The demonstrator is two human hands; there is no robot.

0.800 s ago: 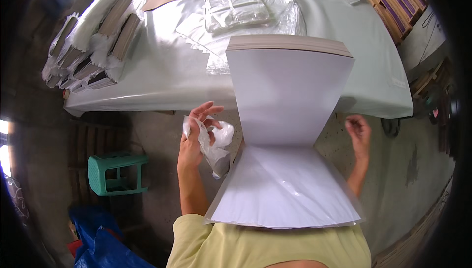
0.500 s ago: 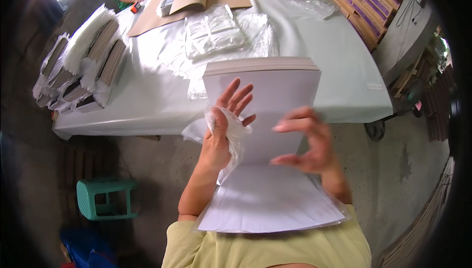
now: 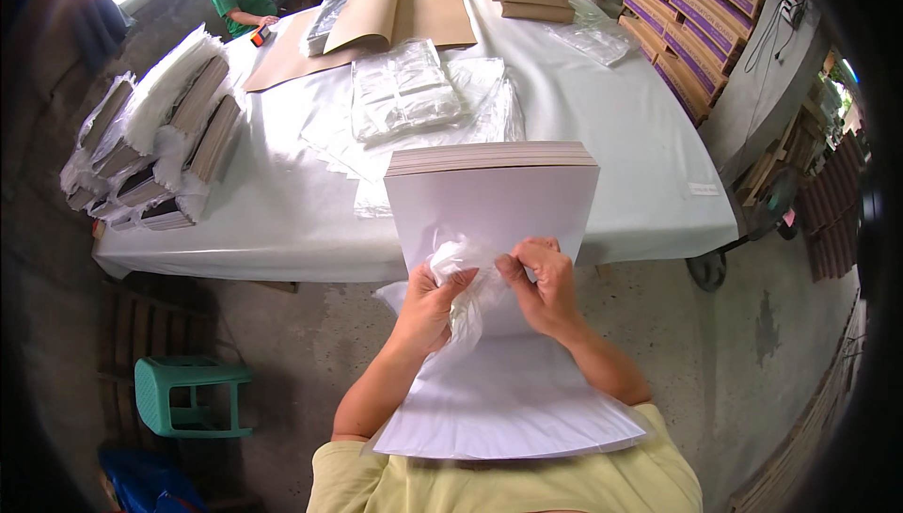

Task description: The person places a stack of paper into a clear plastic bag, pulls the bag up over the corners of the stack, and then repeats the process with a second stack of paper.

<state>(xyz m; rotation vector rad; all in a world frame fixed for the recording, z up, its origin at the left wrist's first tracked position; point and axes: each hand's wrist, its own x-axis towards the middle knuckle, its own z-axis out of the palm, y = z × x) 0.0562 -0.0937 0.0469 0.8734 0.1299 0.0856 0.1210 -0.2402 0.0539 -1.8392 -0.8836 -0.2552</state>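
Looking down from the head camera, one thick stack of white sheets (image 3: pixel 494 221) leans from the person's lap against the desk (image 3: pixel 621 184) edge, propped so both hands stay free. Above the stack's middle, the left hand (image 3: pixel 428 301) and right hand (image 3: pixel 544 283) each pinch one crumpled clear plastic bag (image 3: pixel 467 278), fingers closed on its mouth. Beyond the stack lie flat plastic bags (image 3: pixel 404 90); one green stool (image 3: pixel 188 395) stands left.

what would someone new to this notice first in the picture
The eye lands on the tall stack of white paper sheets leaning from the person's lap against the white-covered table. In front of it, the left hand and right hand together pinch a crumpled clear plastic bag. A small green plastic stool stands on the floor at lower left.
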